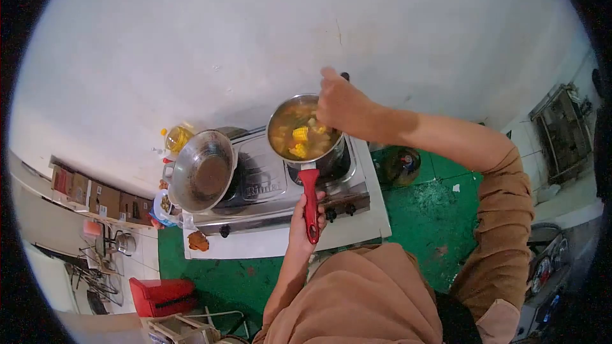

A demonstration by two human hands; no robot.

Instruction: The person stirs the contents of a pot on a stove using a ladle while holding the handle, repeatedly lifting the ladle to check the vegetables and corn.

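A saucepan (274, 146) of soup stands on the right burner of the stove, its red handle (310, 200) pointing toward me. Yellow corn pieces (300, 134) float in the brownish broth. My left hand (305, 223) is wrapped round that red handle from below. Over the pot's right rim, my right hand (344, 105) is closed in a fist around a black-handled utensil (345, 77). Only the dark handle end shows past the fist; its working end is hidden by the hand and the soup.
A large metal wok (207, 172) sits on the left burner of the stove (264, 175). Behind it stands a bottle of yellow oil (178, 139). A small bowl (164, 207) is left of the wok. Brown food (198, 241) lies at the counter's front left corner.
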